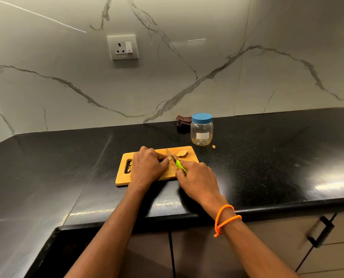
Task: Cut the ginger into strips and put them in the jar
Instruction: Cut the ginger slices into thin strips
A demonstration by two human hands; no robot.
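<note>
A wooden cutting board point(123, 173) lies on the black counter. My left hand point(149, 165) presses a ginger piece point(169, 158) down on the board; most of that piece is hidden under my fingers. My right hand point(199, 179) grips a green-handled knife point(176, 160), its blade resting against the held ginger. A larger ginger chunk point(182, 153) lies loose at the board's far right. Ginger bits point(130, 167) sit by the board's handle slot. A clear jar point(201, 133) with a blue lid on stands behind the board, to the right.
A dark folded cloth point(182, 122) lies against the marble wall behind the jar. One small ginger scrap point(213, 146) sits on the counter point(267, 157) by the jar's base. A wall socket point(123, 47) is above. Cabinet doors with a black handle point(320, 231) are below the counter edge.
</note>
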